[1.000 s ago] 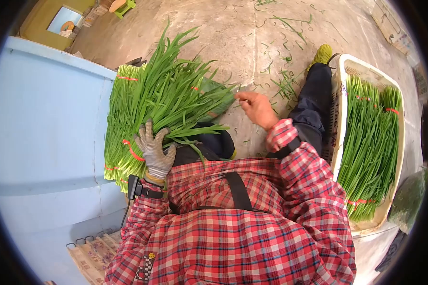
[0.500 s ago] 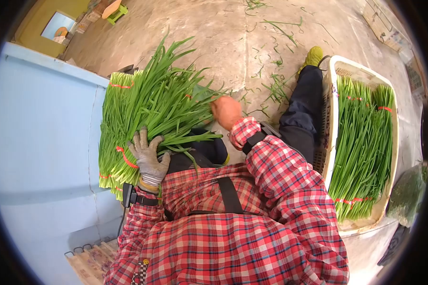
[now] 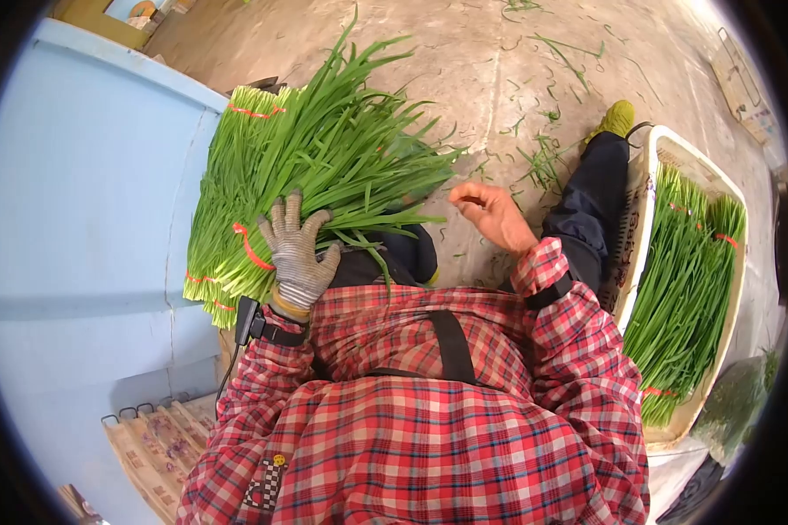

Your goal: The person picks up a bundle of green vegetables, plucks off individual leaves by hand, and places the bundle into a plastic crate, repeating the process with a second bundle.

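Head view: the left hand (image 3: pixel 299 254), in a grey knitted glove, is laid flat on the lower stalks of a loose bunch of chives (image 3: pixel 350 157). Its fingers are spread and its thumb is stuck out to the side, so the bunch is pressed down rather than clasped. The leaves fan away from the glove, up and outward over the floor. Just beside the glove, on its outer side and partly under the loose bunch, tied bundles (image 3: pixel 223 219) are stacked. They are bound with red bands (image 3: pixel 247 249), one of which lies right by the glove's little finger. Beyond the bundles a pale blue panel (image 3: pixel 87 219) is seen.

The right hand (image 3: pixel 492 214) is bare and nothing is held in it. It is unclenched, with the fingers loosely curled, and it hangs above the concrete floor (image 3: pixel 499 79), near the leaf tips of the loose bunch but apart from them. Green scraps (image 3: pixel 541 162) are scattered on the floor just past its fingers. On the outer side of the right hand, beyond a dark trouser leg (image 3: pixel 591 192), a white basket (image 3: pixel 648 153) is filled with more banded chives (image 3: pixel 687 280).
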Motion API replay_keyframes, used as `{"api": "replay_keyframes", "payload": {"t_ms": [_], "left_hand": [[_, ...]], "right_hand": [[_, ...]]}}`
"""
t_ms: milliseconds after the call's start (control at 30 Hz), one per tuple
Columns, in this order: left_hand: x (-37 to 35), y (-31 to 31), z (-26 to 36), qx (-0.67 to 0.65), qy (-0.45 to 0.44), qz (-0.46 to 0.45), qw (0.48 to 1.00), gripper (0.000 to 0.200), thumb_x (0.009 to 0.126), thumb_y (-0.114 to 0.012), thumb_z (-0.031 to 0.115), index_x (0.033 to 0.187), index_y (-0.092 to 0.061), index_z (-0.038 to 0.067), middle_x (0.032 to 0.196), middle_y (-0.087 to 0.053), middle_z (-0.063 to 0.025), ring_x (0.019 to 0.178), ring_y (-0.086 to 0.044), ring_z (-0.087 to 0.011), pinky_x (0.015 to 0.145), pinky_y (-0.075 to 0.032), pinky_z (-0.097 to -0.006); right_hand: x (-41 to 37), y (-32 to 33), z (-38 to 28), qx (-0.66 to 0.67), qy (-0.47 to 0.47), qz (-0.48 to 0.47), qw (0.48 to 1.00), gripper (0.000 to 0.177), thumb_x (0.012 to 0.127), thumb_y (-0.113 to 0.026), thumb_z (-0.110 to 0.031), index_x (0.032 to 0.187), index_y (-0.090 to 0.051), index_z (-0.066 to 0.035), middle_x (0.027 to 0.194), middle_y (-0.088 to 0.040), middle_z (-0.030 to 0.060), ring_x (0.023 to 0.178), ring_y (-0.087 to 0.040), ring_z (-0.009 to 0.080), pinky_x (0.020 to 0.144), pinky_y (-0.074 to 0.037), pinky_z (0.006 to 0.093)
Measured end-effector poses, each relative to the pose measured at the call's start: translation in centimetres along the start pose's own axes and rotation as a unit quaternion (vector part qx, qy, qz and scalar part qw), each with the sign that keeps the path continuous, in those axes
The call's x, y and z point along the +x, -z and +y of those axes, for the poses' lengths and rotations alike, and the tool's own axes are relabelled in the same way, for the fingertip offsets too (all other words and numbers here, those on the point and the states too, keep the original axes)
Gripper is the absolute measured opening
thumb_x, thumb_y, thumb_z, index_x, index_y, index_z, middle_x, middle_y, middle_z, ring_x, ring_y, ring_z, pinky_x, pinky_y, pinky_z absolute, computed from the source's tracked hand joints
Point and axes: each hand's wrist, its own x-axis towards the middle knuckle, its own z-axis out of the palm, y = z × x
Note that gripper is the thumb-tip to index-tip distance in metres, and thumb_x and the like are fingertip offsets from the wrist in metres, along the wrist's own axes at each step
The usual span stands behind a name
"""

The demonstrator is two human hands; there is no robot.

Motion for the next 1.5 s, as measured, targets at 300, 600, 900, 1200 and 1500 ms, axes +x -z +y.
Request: {"api": "replay_keyframes", "payload": {"t_ms": [300, 600, 900, 1200, 1500], "left_hand": [[-2.4, 0.1, 0.9, 0.014, -0.084, -0.024, 0.996, 0.042, 0.069, -0.068, 0.027, 0.107, -0.063, 0.011, 0.131, -0.045, -0.0185, 0.125, -0.033, -0.0457, 0.106, -0.009, -0.0687], [-2.3, 0.8, 1.2, -0.044, -0.102, -0.024, 0.993, 0.036, 0.07, -0.065, 0.023, 0.104, -0.063, 0.01, 0.122, -0.051, -0.0181, 0.121, -0.04, -0.0444, 0.107, -0.012, -0.0665], [-2.5, 1.7, -0.2, -0.227, -0.117, 0.111, 0.96, 0.021, 0.07, -0.06, -0.001, 0.089, -0.063, 0.007, 0.106, -0.06, -0.0127, 0.105, -0.056, -0.0323, 0.104, -0.03, -0.0535], [6.8, 5.2, 0.9, 0.042, -0.093, 0.101, 0.99, 0.048, 0.073, -0.071, 0.019, 0.115, -0.057, 0.001, 0.115, -0.059, -0.0206, 0.106, -0.056, -0.0382, 0.098, -0.04, -0.0445], [2.2, 6.5, -2.9, -0.388, 0.017, -0.006, 0.921, 0.035, 0.082, -0.062, 0.011, 0.115, -0.057, 0.0, 0.108, -0.063, -0.0163, 0.102, -0.06, -0.0256, 0.086, -0.048, -0.0354]], "right_hand": [[1.2, -11.1, -9.8, -0.284, 0.369, -0.097, 0.88, 0.038, 0.076, -0.059, -0.003, 0.114, -0.055, -0.006, 0.125, -0.049, 0.0168, 0.117, -0.049, 0.0343, 0.095, -0.043, 0.0399], [4.0, -15.0, -6.7, -0.59, 0.24, -0.072, 0.767, 0.037, 0.08, -0.053, -0.015, 0.116, -0.05, -0.006, 0.11, -0.052, 0.0134, 0.101, -0.049, 0.0251, 0.076, -0.039, 0.0347], [-2.7, -15.2, -5.4, -0.62, 0.24, -0.048, 0.745, 0.052, 0.085, -0.048, -0.013, 0.135, -0.039, -0.001, 0.13, -0.045, 0.0213, 0.112, -0.046, 0.0306, 0.085, -0.043, 0.0373], [-3.8, -15.7, -4.8, -0.666, 0.242, -0.078, 0.701, 0.057, 0.088, -0.053, -0.023, 0.139, -0.037, -0.002, 0.135, -0.043, 0.0212, 0.116, -0.043, 0.033, 0.088, -0.041, 0.0418], [-1.3, -12.9, -4.7, -0.54, 0.179, -0.085, 0.818, 0.09, 0.069, -0.077, -0.039, 0.141, -0.03, -0.012, 0.143, -0.032, 0.0183, 0.125, -0.039, 0.034, 0.094, -0.038, 0.052]]}}
